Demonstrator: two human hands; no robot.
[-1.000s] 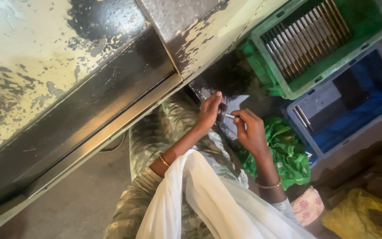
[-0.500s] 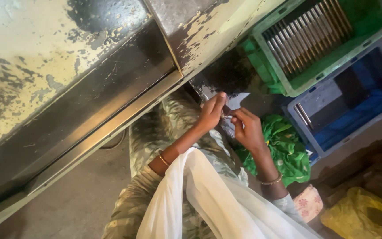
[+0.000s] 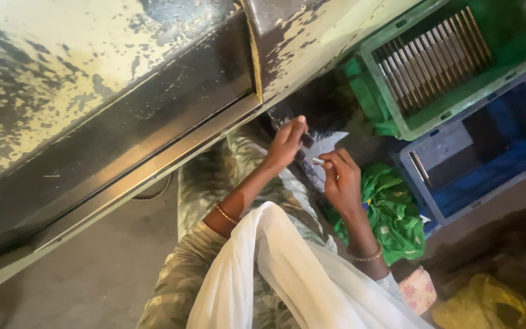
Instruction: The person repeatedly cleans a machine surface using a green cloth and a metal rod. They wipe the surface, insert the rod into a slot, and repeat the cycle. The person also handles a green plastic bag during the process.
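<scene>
My left hand [image 3: 286,144] pinches a small dark piece [image 3: 307,141] between thumb and fingers, just under the edge of a big worn machine [image 3: 123,122]. Close to its right, my right hand [image 3: 340,181] holds a short thin metal pin [image 3: 318,161] at its fingertips, pointing toward the dark piece. The two hands almost touch. A grey sheet [image 3: 331,145] lies beneath them. Both wrists wear thin bangles, and a white cloth [image 3: 287,274] drapes over my lap.
A green crate [image 3: 522,58] at the upper right holds several metal rods [image 3: 433,58]. A blue crate [image 3: 418,183] with one rod stands beside it. A green cloth [image 3: 397,213] lies by my right arm, and a yellow bag [image 3: 488,307] sits at the bottom right.
Both hands stay together at the same spot. My left fingers have shifted slightly upward on the dark piece, and the pin remains at my right fingertips.
</scene>
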